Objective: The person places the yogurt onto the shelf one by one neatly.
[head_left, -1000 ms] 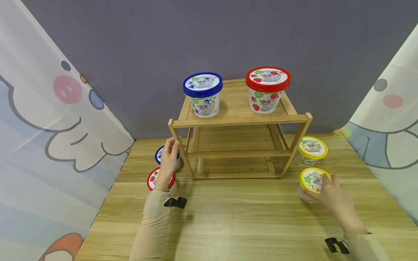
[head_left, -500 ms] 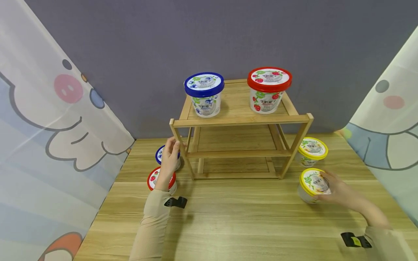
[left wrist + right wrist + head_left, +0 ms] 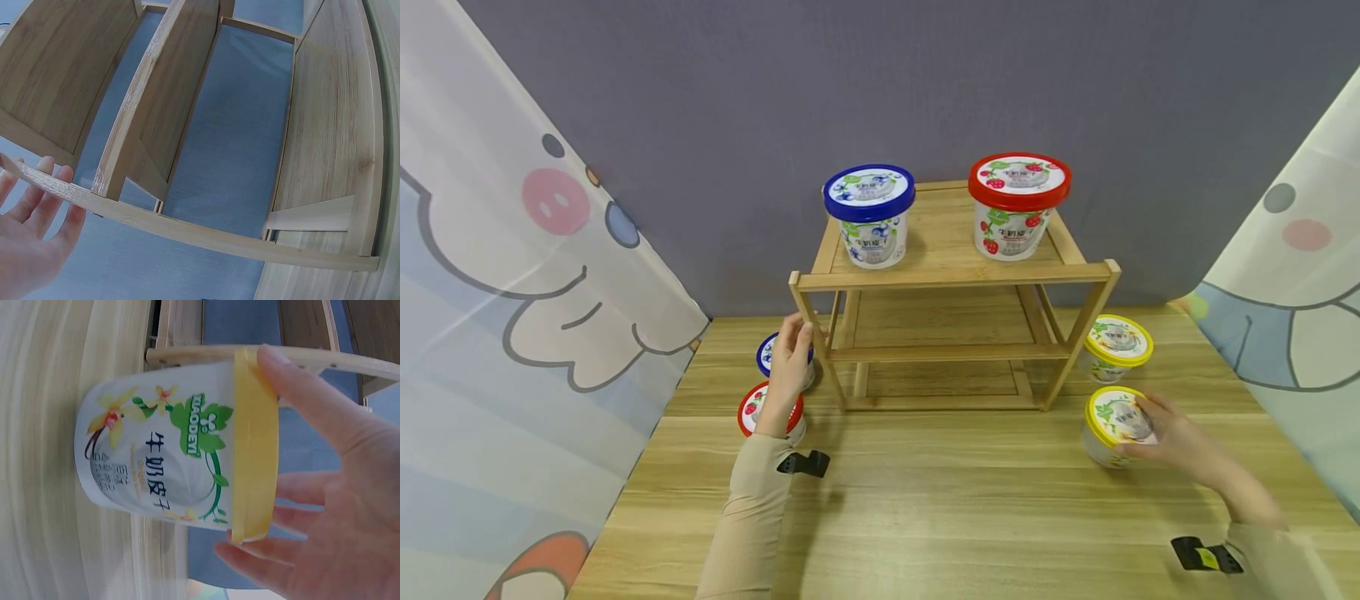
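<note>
In the head view my left hand (image 3: 791,354) is at the left front post of a three-tier wooden rack (image 3: 951,275). The left wrist view has the fingers (image 3: 59,190) round that post (image 3: 219,237). On the right, my right hand (image 3: 1180,446) grips a yellow-lidded tub (image 3: 1105,446) that stands upright on the table. In the right wrist view my thumb (image 3: 312,394) lies on one edge of the yellow lid (image 3: 255,450), the fingers (image 3: 262,562) on the opposite side. Part of the tub's right side is hidden by the hand in the head view.
A blue-lidded tub (image 3: 871,221) and a red-lidded tub (image 3: 1017,208) stand on the top shelf. Another yellow-lidded tub (image 3: 1116,346) is behind the gripped one. Beside the left arm are a smaller-looking blue-lidded tub (image 3: 767,354) and red-lidded tub (image 3: 756,408). Printed curtains (image 3: 475,350) flank the table.
My right hand has shifted from over the lid's right front to the tub's right side, its forearm swinging right then slightly back. The tub's spot is nearly unchanged. My left hand stays at the post.
</note>
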The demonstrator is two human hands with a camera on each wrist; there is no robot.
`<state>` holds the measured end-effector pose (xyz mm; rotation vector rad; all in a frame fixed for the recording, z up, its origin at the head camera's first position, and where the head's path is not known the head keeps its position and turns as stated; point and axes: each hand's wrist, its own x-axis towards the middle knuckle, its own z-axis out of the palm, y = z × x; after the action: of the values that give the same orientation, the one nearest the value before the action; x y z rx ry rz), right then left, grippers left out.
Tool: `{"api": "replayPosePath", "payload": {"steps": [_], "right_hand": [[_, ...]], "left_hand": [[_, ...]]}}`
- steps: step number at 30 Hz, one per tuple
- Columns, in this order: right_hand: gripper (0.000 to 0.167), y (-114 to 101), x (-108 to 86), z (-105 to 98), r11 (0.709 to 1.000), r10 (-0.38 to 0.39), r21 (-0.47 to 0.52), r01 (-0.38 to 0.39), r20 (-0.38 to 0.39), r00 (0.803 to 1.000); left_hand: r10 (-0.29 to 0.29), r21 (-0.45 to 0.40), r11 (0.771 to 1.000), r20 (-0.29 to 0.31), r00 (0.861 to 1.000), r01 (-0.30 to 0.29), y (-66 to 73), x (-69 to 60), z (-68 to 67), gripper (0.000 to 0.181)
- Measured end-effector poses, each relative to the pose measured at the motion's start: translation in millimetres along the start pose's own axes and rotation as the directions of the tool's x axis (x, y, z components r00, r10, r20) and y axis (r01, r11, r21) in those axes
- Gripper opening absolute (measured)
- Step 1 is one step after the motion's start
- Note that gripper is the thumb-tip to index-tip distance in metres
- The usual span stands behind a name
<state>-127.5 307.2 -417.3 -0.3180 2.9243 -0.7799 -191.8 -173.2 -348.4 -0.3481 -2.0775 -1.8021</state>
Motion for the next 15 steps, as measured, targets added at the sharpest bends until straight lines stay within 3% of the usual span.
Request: {"api": "replayPosePath", "payload": {"steps": [15], "right_hand": [[0.093,-19.4,-2.7,10.4,0.990,0.119,-0.072,-0.125,-0.087,0.989]], "left_hand": [[0.012,-0.030,0.999,0.006,1.000,-0.012,-2.7,0.8,-0.1,0.019]]}}
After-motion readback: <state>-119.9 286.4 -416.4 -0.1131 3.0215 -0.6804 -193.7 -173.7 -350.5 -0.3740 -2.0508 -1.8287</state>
